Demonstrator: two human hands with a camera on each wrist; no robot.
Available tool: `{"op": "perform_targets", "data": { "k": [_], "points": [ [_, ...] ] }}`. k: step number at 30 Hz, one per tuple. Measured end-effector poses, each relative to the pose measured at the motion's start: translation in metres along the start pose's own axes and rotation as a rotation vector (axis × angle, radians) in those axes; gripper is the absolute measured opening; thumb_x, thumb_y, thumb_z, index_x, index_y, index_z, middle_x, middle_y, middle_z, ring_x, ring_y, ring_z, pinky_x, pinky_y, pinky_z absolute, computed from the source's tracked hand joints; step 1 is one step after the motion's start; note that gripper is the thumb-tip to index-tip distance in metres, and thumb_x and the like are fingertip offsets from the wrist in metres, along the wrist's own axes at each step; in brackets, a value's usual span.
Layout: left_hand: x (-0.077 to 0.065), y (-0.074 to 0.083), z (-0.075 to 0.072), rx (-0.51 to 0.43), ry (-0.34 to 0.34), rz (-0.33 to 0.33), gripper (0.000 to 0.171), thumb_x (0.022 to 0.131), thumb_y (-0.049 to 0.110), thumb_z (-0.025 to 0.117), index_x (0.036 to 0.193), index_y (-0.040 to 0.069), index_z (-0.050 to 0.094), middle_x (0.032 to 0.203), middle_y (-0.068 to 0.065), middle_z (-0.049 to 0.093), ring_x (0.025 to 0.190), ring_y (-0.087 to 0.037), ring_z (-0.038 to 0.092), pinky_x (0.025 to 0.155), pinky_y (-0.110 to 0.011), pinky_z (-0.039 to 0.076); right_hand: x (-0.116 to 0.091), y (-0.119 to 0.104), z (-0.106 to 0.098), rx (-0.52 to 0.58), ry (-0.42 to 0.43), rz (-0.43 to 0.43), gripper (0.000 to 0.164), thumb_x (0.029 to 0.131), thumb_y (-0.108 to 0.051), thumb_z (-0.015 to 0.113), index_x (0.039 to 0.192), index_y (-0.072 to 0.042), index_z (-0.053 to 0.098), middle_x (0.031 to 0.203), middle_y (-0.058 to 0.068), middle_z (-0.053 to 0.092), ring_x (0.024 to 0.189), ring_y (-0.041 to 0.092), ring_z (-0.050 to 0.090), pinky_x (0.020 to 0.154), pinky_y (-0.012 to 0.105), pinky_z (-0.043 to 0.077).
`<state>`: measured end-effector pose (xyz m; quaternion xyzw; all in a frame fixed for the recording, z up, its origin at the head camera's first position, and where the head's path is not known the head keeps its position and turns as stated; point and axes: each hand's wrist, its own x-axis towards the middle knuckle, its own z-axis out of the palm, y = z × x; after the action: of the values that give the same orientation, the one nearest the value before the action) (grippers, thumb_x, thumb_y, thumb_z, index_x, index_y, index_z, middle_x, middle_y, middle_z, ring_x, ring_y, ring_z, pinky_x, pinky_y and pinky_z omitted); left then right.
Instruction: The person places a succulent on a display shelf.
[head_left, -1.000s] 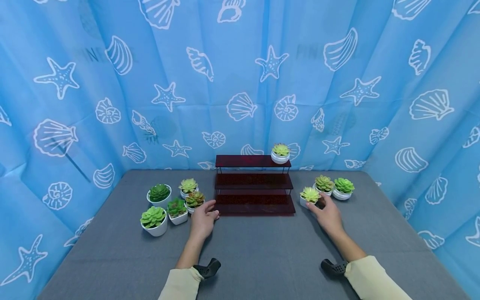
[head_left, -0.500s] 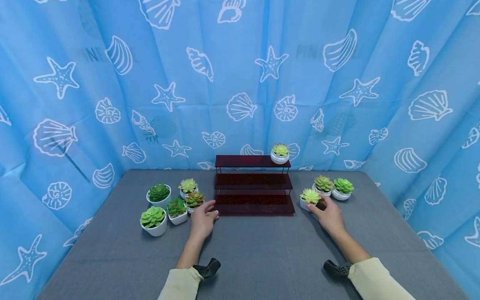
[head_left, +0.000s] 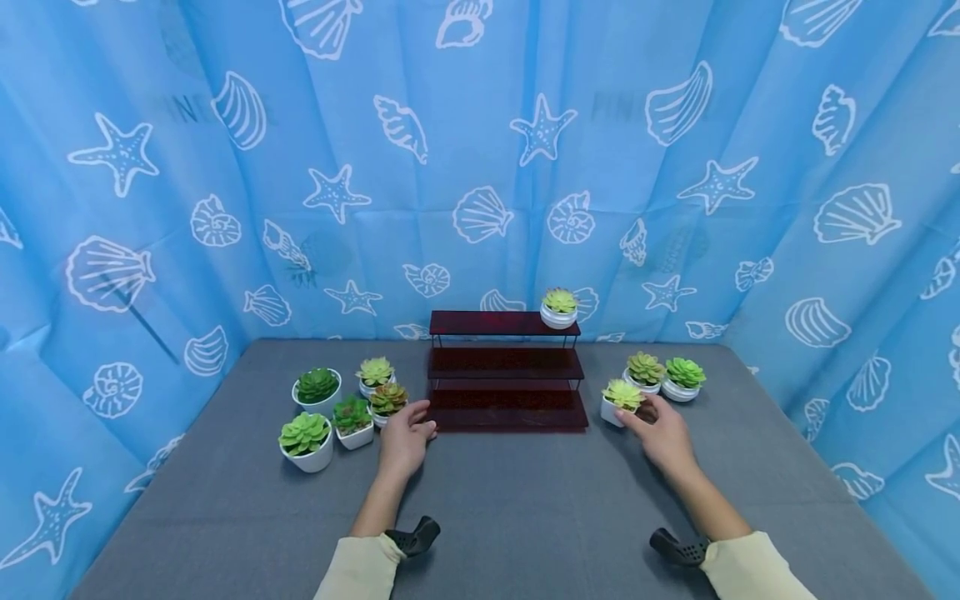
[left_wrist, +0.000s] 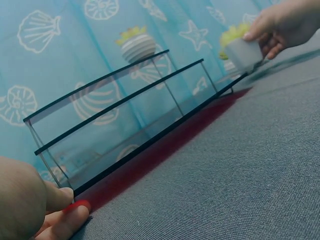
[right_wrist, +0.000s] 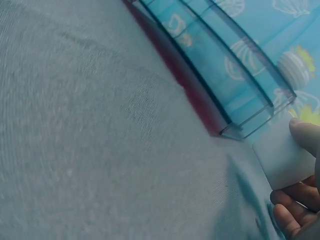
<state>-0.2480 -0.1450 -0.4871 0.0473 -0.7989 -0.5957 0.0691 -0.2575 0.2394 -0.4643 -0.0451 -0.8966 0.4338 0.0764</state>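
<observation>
The small square white pot with a pale yellow-green succulent [head_left: 619,402] stands on the grey cloth surface [head_left: 510,517], just beside the right end of the dark red three-tiered stand's [head_left: 506,371] lowest step. It has no long axis. The right hand [head_left: 663,435] is on it, thumb and fingers pinching its sides; the left hand [head_left: 406,433] rests relaxed at the stand's left front corner, well apart from it. Against the earlier frame, pot and right hand sit slightly nearer the stand.

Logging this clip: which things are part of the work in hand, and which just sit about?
In hand:
right hand gripping square-potted succulent
left hand at tiered stand

Sitting about:
five pots on left
two round pots on right
blue curtain
</observation>
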Motion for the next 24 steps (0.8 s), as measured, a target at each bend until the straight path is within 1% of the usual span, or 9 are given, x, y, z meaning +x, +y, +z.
{"op": "perform_targets", "data": {
  "k": [6, 11, 15, 19, 24],
  "points": [
    [0.002, -0.002, 0.002, -0.007, 0.017, 0.016, 0.037, 0.093, -0.007, 0.059, 0.129, -0.007, 0.056, 0.125, -0.029, 0.058, 0.087, -0.029, 0.07, 0.074, -0.034, 0.057, -0.004, -0.005, -0.003, 0.046, 0.021, 0.03, 0.067, 0.095, -0.031, 0.065, 0.141, 0.01, 0.038, 0.13, 0.032, 0.052, 0.119, 0.041, 0.051, 0.094, 0.05, 0.045],
    [0.001, -0.001, 0.003, 0.007, 0.021, 0.01, 0.037, 0.093, -0.005, 0.059, 0.13, -0.007, 0.057, 0.125, -0.029, 0.058, 0.085, -0.028, 0.07, 0.073, -0.034, 0.057, -0.004, -0.012, -0.002, 0.094, 0.061, 0.024, 0.062, 0.094, -0.026, 0.066, 0.139, 0.009, 0.042, 0.129, 0.031, 0.054, 0.119, 0.038, 0.052, 0.095, 0.048, 0.045],
    [0.001, 0.0, 0.004, 0.015, 0.015, -0.004, 0.037, 0.094, -0.004, 0.059, 0.13, -0.005, 0.057, 0.126, -0.028, 0.058, 0.086, -0.027, 0.07, 0.074, -0.035, 0.057, -0.003, -0.02, 0.002, 0.137, 0.083, 0.028, 0.063, 0.094, -0.024, 0.067, 0.14, 0.008, 0.041, 0.129, 0.03, 0.055, 0.118, 0.036, 0.052, 0.095, 0.047, 0.045],
    [0.001, -0.002, 0.004, 0.012, 0.012, -0.005, 0.037, 0.094, -0.004, 0.059, 0.131, -0.005, 0.057, 0.127, -0.028, 0.058, 0.088, -0.027, 0.07, 0.074, -0.034, 0.057, -0.001, -0.028, 0.008, 0.202, 0.082, 0.035, 0.063, 0.094, -0.021, 0.067, 0.143, 0.007, 0.039, 0.131, 0.029, 0.053, 0.121, 0.035, 0.05, 0.098, 0.045, 0.043],
    [0.0, -0.001, 0.004, 0.012, 0.014, -0.006, 0.037, 0.094, -0.005, 0.059, 0.13, -0.005, 0.057, 0.126, -0.029, 0.058, 0.088, -0.027, 0.07, 0.074, -0.033, 0.057, 0.004, -0.04, 0.018, 0.281, 0.083, 0.023, 0.062, 0.093, -0.017, 0.068, 0.143, 0.005, 0.039, 0.133, 0.027, 0.052, 0.122, 0.034, 0.049, 0.1, 0.044, 0.043]
  ]
}}
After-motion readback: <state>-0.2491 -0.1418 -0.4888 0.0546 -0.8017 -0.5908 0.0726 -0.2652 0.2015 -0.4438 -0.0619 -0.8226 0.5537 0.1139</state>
